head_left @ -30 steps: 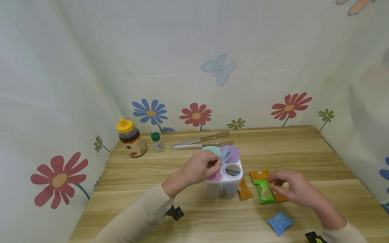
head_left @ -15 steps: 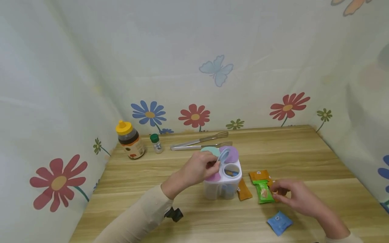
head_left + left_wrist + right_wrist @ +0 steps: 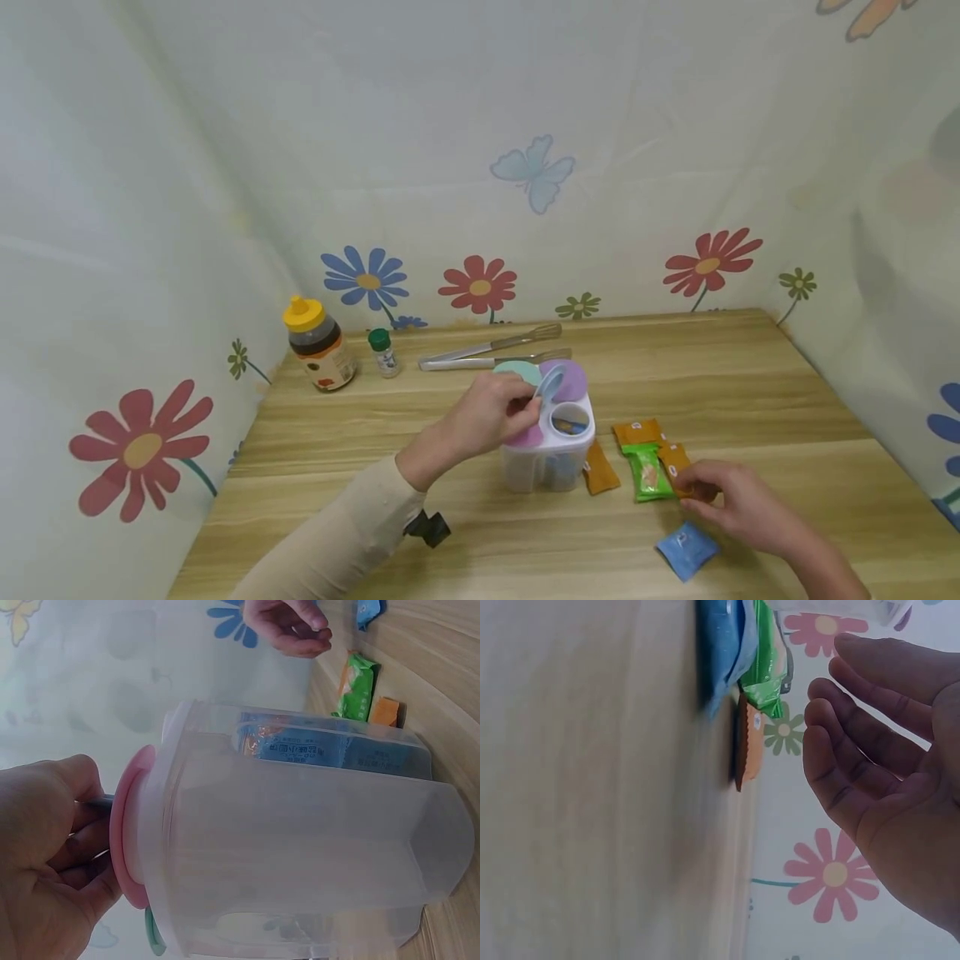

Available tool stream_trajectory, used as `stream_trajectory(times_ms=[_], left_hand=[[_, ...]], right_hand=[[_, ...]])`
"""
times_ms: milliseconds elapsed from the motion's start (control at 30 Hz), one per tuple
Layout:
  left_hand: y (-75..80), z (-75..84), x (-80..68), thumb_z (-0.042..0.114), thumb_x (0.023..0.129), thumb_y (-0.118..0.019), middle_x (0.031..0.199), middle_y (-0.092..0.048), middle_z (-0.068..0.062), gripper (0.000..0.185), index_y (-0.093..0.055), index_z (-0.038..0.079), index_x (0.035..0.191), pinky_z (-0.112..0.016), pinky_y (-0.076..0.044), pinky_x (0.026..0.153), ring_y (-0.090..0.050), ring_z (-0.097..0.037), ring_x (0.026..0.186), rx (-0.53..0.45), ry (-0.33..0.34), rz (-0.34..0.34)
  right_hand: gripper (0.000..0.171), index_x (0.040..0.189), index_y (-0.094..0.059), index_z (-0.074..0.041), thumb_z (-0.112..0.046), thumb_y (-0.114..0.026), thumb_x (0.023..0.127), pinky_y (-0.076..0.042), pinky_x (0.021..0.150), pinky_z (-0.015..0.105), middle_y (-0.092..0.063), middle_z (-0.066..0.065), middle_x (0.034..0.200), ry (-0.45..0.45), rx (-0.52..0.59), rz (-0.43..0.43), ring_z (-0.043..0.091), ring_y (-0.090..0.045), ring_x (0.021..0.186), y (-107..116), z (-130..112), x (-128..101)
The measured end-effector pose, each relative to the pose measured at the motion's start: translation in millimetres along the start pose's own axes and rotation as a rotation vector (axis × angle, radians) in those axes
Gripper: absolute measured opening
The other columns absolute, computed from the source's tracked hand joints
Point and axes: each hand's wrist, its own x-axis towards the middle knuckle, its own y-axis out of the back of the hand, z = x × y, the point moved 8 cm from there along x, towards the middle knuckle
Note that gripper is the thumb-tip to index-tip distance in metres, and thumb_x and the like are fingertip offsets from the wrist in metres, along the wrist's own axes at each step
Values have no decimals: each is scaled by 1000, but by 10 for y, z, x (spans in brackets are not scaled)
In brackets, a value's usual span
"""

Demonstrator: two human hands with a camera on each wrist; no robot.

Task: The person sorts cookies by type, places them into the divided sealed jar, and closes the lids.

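Left hand [image 3: 491, 412] sits on top of the clear plastic four-compartment container w/ white top [image 3: 550, 457], thumb and fingers pinching the small light-blue flip lid [image 3: 552, 385], which is held tilted up over the open front-right hole. The pink lid [image 3: 129, 829] lies just under the fingers; the mint-green lid [image 3: 516, 370] and purple lid [image 3: 570, 377] stand open at the back. Inside the container, blue sachets [image 3: 319, 748] show through the wall.

Right hand [image 3: 731, 498] hovers low over the light wooden table [image 3: 750, 375], fingers loosely curled, palm bare in the wrist view, holding nothing. It's just beside the orange sachets [image 3: 637, 432] and the green sachet [image 3: 647, 475], w/ a blue square sachet [image 3: 688, 550] near the wrist. One more orange sachet [image 3: 600, 469] lies against the container's right side.

Farther back: metal tongs [image 3: 491, 349], a small green-capped bottle [image 3: 383, 352], and a yellow-capped jar of dark liquid [image 3: 318, 342] by the flowered curtain wall [image 3: 480, 167]
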Motion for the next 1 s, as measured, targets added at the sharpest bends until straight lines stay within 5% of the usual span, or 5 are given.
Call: stream_trajectory(times_ms=[433, 700, 1000], left_hand=[[4, -13, 9, 7, 86, -66, 66, -60, 1, 10, -69, 5, 77, -11, -42, 55, -52, -7, 60, 12, -12, 0], [-2, -9, -1, 6, 86, -66, 66, -60, 1, 10, -69, 5, 77, -11, -42, 55, -52, -8, 60, 5, -5, -2], [-4, -9, -3, 7, 85, -67, 67, -60, 0, 9, -69, 5, 77, -10, -43, 55, -52, -8, 60, 9, -1, -2]], right_hand=[[18, 96, -69, -13, -12, -77, 80, -51, 63, 22, -68, -3, 89, -96, 23, -72, -4, -56, 76, -59, 74, -44], [24, 99, -69, -13, -20, -79, 79, -50, 64, 23, -69, -4, 92, -76, 7, -126, -1, -56, 77, -92, 73, -83], [33, 108, -68, -19, -37, -75, 81, -52, 74, 24, -68, -5, 105, -70, 28, -279, 0, -59, 91, -176, 95, -110]])
